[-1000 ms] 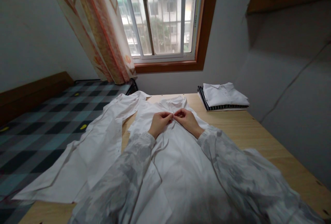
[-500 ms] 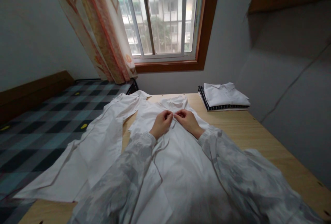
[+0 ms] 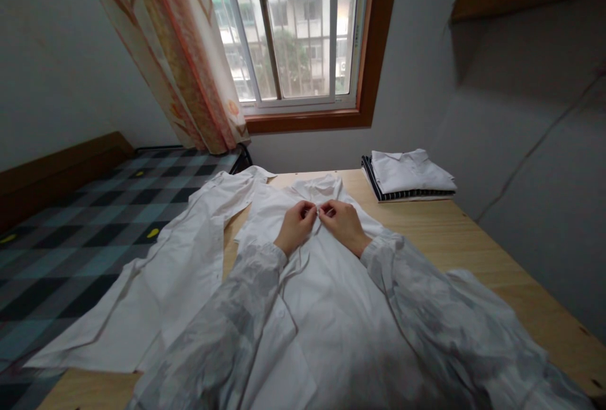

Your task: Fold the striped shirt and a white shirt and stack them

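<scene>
Wooden table [image 3: 478,252] (by a window [image 3: 293,31]) bears a white shirt [image 3: 326,296].

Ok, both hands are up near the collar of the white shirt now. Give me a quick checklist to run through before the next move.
1. Both hands on the placket: left hand and right hand pinch the white shirt just below the collar. Ok.
2. Button through its hole: fingertips cover the spot. Cannot tell.
3. Shirt lying flat on the wooden table: front is spread out, slight wrinkles only. Ok.
4. Left sleeve placed: it trails off the table edge onto the checked bed cover. Not ok.
5. Folded stack out of the way: it sits apart at the far right corner. Ok.
</scene>
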The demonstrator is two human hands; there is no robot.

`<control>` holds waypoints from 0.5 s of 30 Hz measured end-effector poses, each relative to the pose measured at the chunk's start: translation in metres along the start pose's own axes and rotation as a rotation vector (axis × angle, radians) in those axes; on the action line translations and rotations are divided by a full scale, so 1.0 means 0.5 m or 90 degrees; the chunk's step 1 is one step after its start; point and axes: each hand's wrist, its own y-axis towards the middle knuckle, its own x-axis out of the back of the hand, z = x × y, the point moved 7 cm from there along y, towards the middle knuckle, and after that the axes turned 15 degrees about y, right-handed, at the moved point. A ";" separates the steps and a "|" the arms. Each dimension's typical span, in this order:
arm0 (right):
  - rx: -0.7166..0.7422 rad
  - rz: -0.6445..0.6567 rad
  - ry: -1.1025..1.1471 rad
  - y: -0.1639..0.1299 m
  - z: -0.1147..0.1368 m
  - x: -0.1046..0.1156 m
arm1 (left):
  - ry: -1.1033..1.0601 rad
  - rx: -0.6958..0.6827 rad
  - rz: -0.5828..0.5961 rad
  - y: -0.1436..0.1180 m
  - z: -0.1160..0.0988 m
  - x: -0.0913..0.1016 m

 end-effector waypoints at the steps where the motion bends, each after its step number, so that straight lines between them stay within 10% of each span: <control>1: -0.001 -0.001 0.007 0.000 -0.002 0.000 | -0.019 0.020 0.004 0.001 0.005 -0.002; 15: 0.033 0.025 -0.005 -0.006 0.004 -0.005 | 0.043 0.025 0.007 -0.006 -0.013 0.003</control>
